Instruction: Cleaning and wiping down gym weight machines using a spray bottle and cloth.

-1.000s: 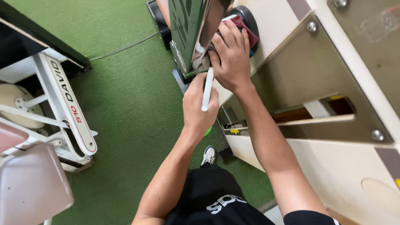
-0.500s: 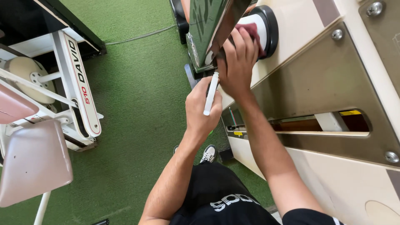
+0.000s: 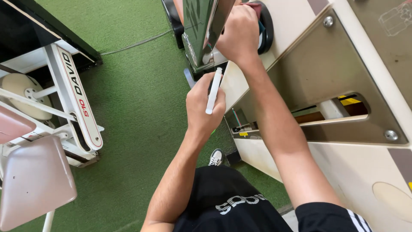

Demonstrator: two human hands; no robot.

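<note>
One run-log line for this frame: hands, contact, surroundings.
left hand: holds white tube | right hand: presses dark red cloth on round black-rimmed part | beige machine panel | green carpet

Gym floor, green turf carpet (image 3: 137,86), white exercise machine (image 3: 73,99), padded seat (image 3: 36,184), cream machine housing (image 3: 356,180)

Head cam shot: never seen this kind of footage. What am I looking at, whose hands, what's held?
One camera, worn on a person's head, looks down at their own two bare arms. No robot is involved. The left hand grips a white stick, something like a marker or tube. The right hand presses a dark red cloth against a round black-rimmed part of a cream machine with metal plates. Below is green carpet; a white exercise machine with a padded seat stands at the left.
</note>
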